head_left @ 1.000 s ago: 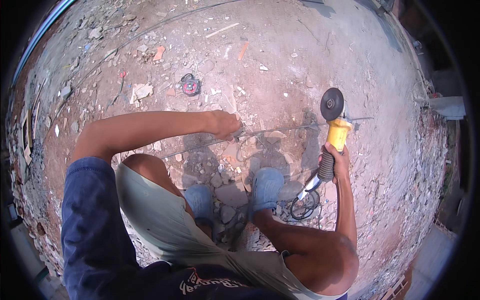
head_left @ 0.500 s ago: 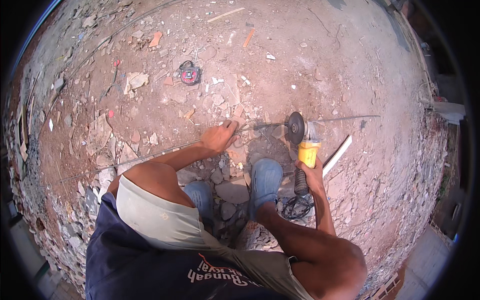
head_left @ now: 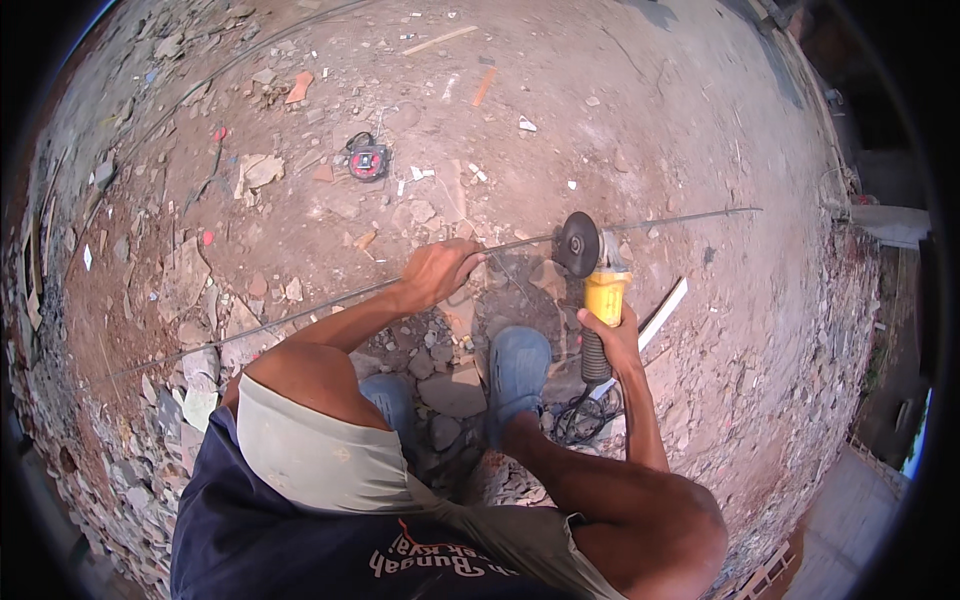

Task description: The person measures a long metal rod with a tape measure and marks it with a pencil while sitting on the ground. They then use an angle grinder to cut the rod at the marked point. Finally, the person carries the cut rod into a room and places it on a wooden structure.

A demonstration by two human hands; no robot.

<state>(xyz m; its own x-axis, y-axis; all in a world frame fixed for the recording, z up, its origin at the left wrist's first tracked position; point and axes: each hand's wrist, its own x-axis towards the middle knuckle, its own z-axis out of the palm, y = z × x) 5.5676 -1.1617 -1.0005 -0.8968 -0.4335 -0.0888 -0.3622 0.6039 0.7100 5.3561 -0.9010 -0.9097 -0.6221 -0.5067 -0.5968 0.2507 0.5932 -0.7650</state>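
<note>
A long thin steel rod [head_left: 330,300] runs across the rubble from the lower left to the right. My left hand [head_left: 436,272] is closed around it near the middle. In my right hand [head_left: 617,338] is a yellow angle grinder [head_left: 604,297], gripped by its body just above the dark ribbed handle. The grinder's dark disc [head_left: 578,245] stands over the rod, right of my left hand. Whether the disc touches the rod, I cannot tell. The rod's thinner-looking right stretch [head_left: 690,216] continues past the grinder.
Blue clogs [head_left: 518,370] are on my feet among broken stones [head_left: 455,392]. A black-and-red tape measure [head_left: 368,162] lies farther off. Beside my right hand is a pale wood strip [head_left: 664,312], with a coiled black cord [head_left: 578,418] below. A dark cable [head_left: 190,90] crosses the far left.
The rod's right end has shifted farther away from me over the ground. The grinder has moved slightly left and away, and my left hand has turned on the rod.
</note>
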